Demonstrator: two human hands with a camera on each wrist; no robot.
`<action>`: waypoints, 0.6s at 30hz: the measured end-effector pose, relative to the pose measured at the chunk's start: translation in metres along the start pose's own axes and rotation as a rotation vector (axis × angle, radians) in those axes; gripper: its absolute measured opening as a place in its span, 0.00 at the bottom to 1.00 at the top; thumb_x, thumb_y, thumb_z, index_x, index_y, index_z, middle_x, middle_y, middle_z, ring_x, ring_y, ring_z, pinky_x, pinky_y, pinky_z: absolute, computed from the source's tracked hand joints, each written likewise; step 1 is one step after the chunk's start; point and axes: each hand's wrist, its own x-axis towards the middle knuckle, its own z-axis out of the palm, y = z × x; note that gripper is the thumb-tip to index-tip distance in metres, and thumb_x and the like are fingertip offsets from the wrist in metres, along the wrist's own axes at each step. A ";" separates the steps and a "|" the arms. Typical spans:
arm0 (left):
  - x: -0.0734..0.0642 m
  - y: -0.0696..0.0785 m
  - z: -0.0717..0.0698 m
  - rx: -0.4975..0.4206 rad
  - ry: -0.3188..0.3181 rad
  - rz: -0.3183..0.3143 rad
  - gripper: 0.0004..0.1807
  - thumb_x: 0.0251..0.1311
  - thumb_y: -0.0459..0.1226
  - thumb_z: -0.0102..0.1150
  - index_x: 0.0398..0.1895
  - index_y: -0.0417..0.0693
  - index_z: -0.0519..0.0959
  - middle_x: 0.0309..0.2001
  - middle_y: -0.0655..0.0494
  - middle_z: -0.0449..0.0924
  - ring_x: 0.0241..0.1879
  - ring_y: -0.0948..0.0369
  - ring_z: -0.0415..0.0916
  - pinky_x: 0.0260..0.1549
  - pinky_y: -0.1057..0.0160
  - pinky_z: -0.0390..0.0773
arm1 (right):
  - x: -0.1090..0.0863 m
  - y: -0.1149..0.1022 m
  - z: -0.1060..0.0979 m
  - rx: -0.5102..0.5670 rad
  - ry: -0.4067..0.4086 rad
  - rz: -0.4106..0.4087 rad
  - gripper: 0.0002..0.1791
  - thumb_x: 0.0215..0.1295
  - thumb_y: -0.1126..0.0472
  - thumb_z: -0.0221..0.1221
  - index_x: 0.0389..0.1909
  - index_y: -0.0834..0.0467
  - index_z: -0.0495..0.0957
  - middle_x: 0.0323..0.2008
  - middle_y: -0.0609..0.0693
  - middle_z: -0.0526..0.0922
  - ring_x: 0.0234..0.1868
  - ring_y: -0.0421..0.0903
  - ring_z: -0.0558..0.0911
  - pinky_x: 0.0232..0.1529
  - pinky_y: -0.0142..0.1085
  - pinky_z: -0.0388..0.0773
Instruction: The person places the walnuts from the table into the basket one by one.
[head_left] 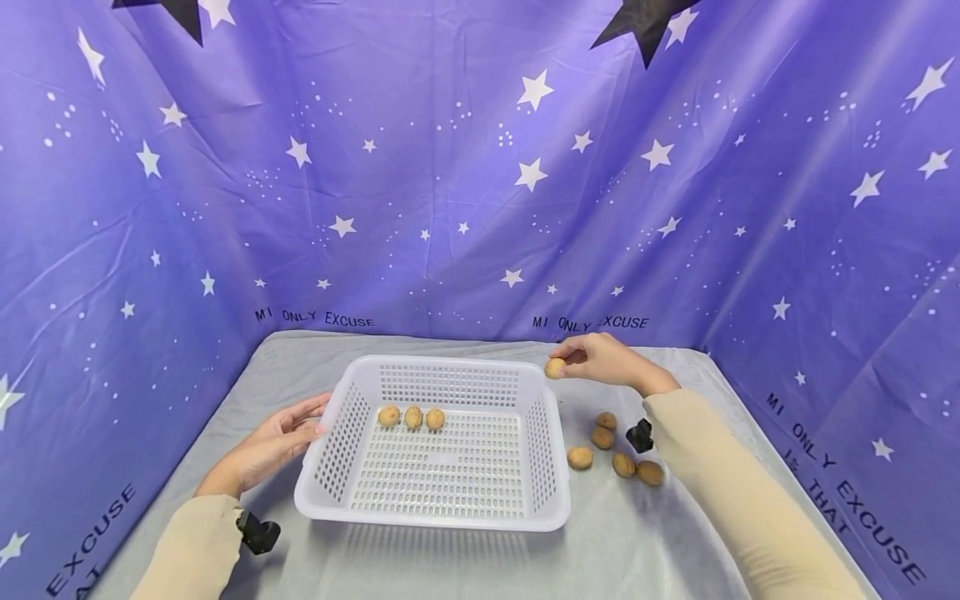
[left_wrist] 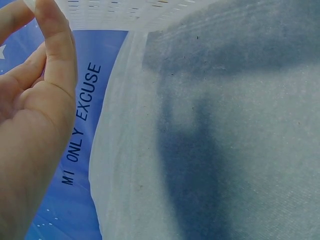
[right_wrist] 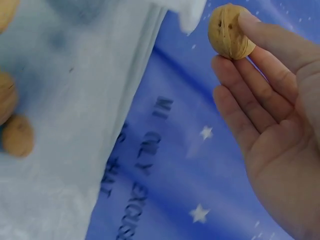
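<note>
A white plastic basket (head_left: 433, 525) with slotted walls holds three walnuts in a row toward its back left: one walnut (head_left: 388, 416), a middle walnut (head_left: 413, 417) and another walnut (head_left: 435, 419). At the left rim my left hand (head_left: 272, 443) grips the basket between thumb and fingers; the left wrist view shows those fingers (left_wrist: 56, 55) up at the basket's edge. Beyond the back right corner, my right hand (head_left: 606, 362) pinches a walnut (right_wrist: 229, 32) between thumb and fingertips, above the table and close to the rim.
Several loose walnuts lie right of the basket, among them a walnut (head_left: 580, 457) near its wall and a walnut (head_left: 649, 473) farther right. Grey cloth (head_left: 420, 571) covers the table. A purple star-printed curtain (head_left: 450, 208) surrounds the back and sides.
</note>
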 end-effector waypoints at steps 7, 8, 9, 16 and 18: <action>-0.001 -0.001 0.001 0.012 0.007 -0.013 0.35 0.73 0.30 0.51 0.78 0.35 0.49 0.70 0.34 0.58 0.61 0.59 0.73 0.58 0.66 0.74 | 0.022 -0.033 0.012 0.039 -0.069 -0.057 0.20 0.64 0.56 0.69 0.54 0.60 0.82 0.46 0.48 0.86 0.49 0.47 0.84 0.54 0.44 0.80; -0.001 0.000 0.001 0.015 0.008 -0.016 0.35 0.73 0.30 0.51 0.78 0.35 0.49 0.71 0.34 0.57 0.61 0.59 0.73 0.58 0.66 0.74 | 0.026 -0.036 0.014 0.035 -0.077 -0.064 0.20 0.64 0.56 0.69 0.54 0.60 0.82 0.46 0.47 0.86 0.49 0.46 0.84 0.54 0.44 0.80; -0.001 0.000 0.001 0.017 0.011 -0.018 0.36 0.73 0.30 0.52 0.78 0.35 0.49 0.71 0.34 0.57 0.61 0.59 0.73 0.58 0.67 0.74 | 0.029 -0.040 0.017 0.033 -0.085 -0.072 0.20 0.64 0.57 0.68 0.55 0.60 0.82 0.46 0.47 0.86 0.49 0.46 0.84 0.55 0.44 0.79; -0.001 0.000 0.001 0.006 0.010 -0.015 0.36 0.73 0.30 0.51 0.78 0.34 0.48 0.71 0.32 0.56 0.61 0.60 0.73 0.57 0.66 0.74 | 0.050 -0.061 0.040 0.003 -0.129 -0.126 0.20 0.64 0.57 0.68 0.56 0.58 0.82 0.47 0.46 0.86 0.48 0.43 0.84 0.55 0.41 0.79; -0.001 0.000 0.001 0.005 0.007 -0.012 0.36 0.74 0.29 0.51 0.78 0.34 0.48 0.71 0.32 0.56 0.61 0.60 0.73 0.57 0.66 0.74 | 0.056 -0.064 0.049 -0.005 -0.142 -0.131 0.20 0.64 0.57 0.68 0.56 0.58 0.83 0.46 0.45 0.86 0.47 0.41 0.84 0.54 0.39 0.79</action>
